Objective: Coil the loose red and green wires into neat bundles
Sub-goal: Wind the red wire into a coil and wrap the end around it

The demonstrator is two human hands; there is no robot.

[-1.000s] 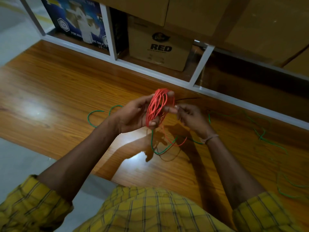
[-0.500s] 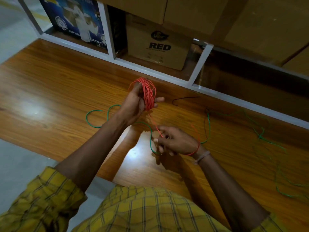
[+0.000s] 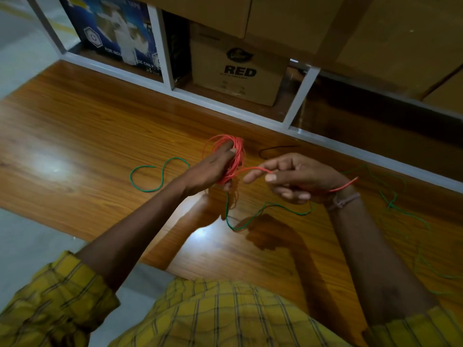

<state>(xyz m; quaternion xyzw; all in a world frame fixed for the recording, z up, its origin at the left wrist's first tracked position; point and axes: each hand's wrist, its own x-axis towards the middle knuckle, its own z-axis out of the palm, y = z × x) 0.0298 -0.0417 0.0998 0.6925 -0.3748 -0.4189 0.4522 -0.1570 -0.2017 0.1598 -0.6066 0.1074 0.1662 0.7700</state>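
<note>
A red wire coil of several loops is wound around the fingers of my left hand, held above the wooden table. My right hand pinches the red wire's loose tail just right of the coil; the tail's end sticks out past my wrist. A loose green wire lies on the table, looping left of my left hand, passing under both hands and trailing off to the right.
A short black wire lies near the table's back edge. Behind it runs a white shelf frame holding a cardboard box marked RED and a blue printed box. Grey floor shows at the left.
My right hand rose from the table and came up beside the coil, drawing the red tail level. The left hand with the coil tipped and lowered slightly.
</note>
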